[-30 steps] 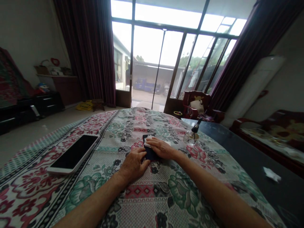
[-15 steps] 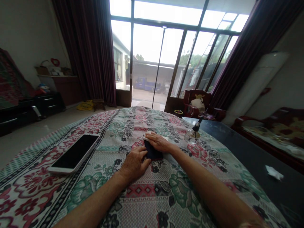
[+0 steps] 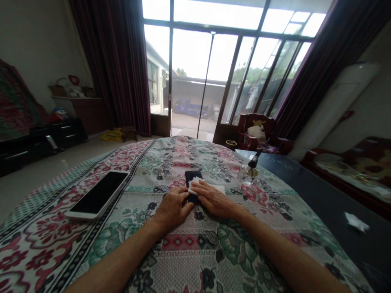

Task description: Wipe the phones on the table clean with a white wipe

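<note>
Touching the edge of one dark slab [image 3: 193, 174] on the flowered desk [image 3: 183, 262], the left hand [image 3: 172, 203] has bent fingers at its eight o'clock; whether they grip, I cannot tell. The right hand [image 3: 215, 201], at four o'clock, holds one white cloth [image 3: 219, 189] on it, covering part. From the slab, one white phone [image 3: 98, 194] lies at nine o'clock, one glass bottle [image 3: 249, 175] near three, one crumpled tissue [image 3: 356, 222] farther, just past three.
</note>
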Demonstrator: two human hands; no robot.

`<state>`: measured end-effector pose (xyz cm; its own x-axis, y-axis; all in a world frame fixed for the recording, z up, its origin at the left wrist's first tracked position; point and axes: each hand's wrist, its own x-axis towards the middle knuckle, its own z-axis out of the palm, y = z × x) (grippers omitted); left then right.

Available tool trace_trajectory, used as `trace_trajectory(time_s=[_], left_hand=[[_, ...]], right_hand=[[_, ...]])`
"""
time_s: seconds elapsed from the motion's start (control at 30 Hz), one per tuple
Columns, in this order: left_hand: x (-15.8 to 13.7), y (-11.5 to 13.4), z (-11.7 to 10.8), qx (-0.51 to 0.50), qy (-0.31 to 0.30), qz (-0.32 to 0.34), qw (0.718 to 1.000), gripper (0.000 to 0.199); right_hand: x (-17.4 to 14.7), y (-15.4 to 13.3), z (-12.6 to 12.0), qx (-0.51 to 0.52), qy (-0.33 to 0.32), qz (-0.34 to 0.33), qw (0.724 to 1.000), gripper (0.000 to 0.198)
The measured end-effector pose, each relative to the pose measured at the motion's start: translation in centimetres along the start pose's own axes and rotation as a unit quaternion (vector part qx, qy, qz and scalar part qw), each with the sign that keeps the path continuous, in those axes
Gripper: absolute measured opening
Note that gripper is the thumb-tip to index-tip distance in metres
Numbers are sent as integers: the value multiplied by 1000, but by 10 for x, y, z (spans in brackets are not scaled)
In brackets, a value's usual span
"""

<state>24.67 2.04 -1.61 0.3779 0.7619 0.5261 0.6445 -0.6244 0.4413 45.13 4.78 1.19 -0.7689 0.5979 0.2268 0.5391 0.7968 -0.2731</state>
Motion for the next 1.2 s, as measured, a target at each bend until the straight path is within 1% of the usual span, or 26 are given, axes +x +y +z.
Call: trace_trajectory(time_s=[0.23, 0.4, 0.5, 0.67, 0.77, 0.9, 1.07, 1.2], left_hand=[[0, 2, -3, -2, -1, -7, 1000, 25], [0, -3, 0, 0, 8, 1, 1000, 25], [0, -4, 1, 3, 6, 1, 1000, 25], [1, -2, 0, 2, 3, 2, 1000, 26], [1, 0, -1, 8, 1, 4, 1000, 23], [2, 2, -2, 10, -1, 4, 1000, 19], [3, 2, -2, 15, -6, -2, 1000, 21], [3, 3, -3, 8, -11, -2, 1000, 22]], right_hand=[[0, -2, -8, 10, -6, -19, 1000, 40], [-3, -10, -20, 21, -31, -50, 998, 38], [-3, -12, -22, 23, -30, -47, 998, 36], [3, -7, -13, 12, -8, -29, 999, 36], [10, 0, -8, 0, 1, -26, 1000, 36], [24, 9, -5, -12, 1, -34, 999, 36], [43, 20, -1, -36, 5, -39, 999, 33], [57, 29, 4, -55, 11, -25, 998, 33]])
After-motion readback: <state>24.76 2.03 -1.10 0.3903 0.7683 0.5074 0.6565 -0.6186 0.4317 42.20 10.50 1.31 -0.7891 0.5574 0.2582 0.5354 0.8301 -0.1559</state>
